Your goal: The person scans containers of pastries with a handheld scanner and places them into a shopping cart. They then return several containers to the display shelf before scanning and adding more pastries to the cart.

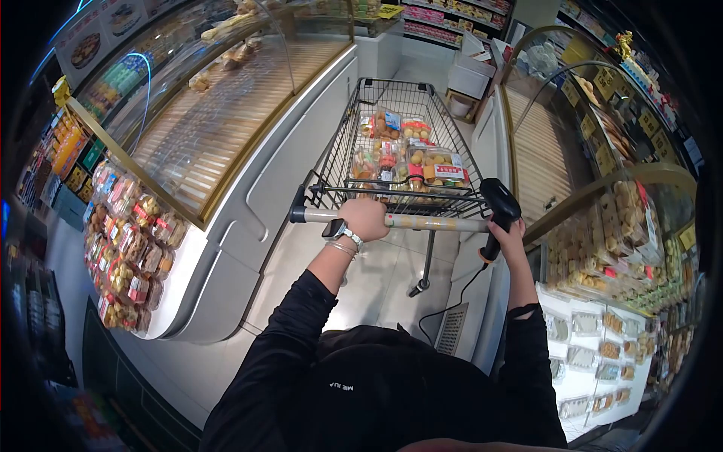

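Left hand (pixel 364 218) clamped on cart handle (pixel 429 222) for steering, right hand (pixel 506 230) wrapped round corded scanner (pixel 498 205) kept ready over packaged pastries (pixel 410 158) in cart (pixel 399 143), between bakery display cases (pixel 218 135).

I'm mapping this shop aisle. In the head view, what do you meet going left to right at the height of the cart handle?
Packaged pastries → glass display counter → left hand on the cart handle → right hand holding a scanner → shelf of packaged cookies.

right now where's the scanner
In the head view, the scanner is in the right hand, held at the right end of the cart handle.
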